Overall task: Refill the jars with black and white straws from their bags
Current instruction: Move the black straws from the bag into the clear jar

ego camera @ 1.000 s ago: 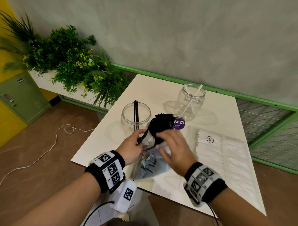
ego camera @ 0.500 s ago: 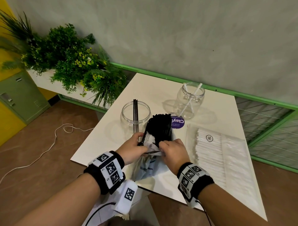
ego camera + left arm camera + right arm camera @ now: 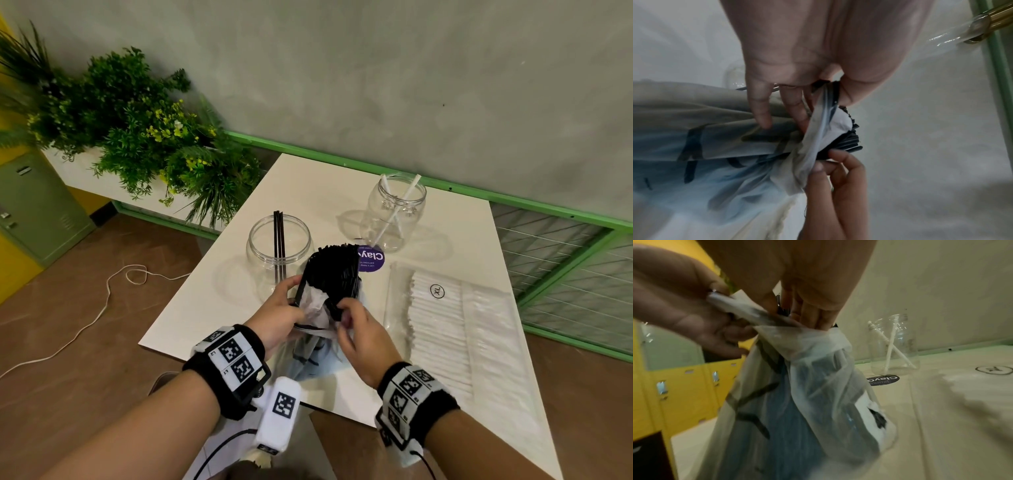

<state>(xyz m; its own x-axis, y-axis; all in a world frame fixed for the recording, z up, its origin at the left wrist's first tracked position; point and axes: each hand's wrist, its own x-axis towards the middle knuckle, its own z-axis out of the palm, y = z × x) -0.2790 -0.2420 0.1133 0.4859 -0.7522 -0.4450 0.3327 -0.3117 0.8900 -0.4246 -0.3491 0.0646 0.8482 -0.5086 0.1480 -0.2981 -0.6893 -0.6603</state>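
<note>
A thin translucent bag [image 3: 315, 353] of black straws [image 3: 337, 270] stands on the white table [image 3: 212, 298] near its front edge. The bundle sticks out of the bag's mouth. My left hand [image 3: 293, 301] grips the mouth's left side, and my right hand [image 3: 342, 310] pinches its right side. The left wrist view shows the right hand's fingers [image 3: 835, 160] pinching the bag's rim [image 3: 813, 146] beside the black straws [image 3: 847, 142]. Just behind stands a clear jar [image 3: 279, 246] with a few black straws. A second jar [image 3: 397, 212] further back holds two white straws.
A flat clear bag of white straws [image 3: 448, 329] lies on the table at the right. A purple round sticker [image 3: 371, 258] sits between the jars. Plants [image 3: 144, 137] stand left of the table, and a green rail [image 3: 513, 205] runs behind it.
My right hand came off the top of the black bundle and down to the bag's mouth. The bag's mouth is pushed lower, so more of the black straws stand free.
</note>
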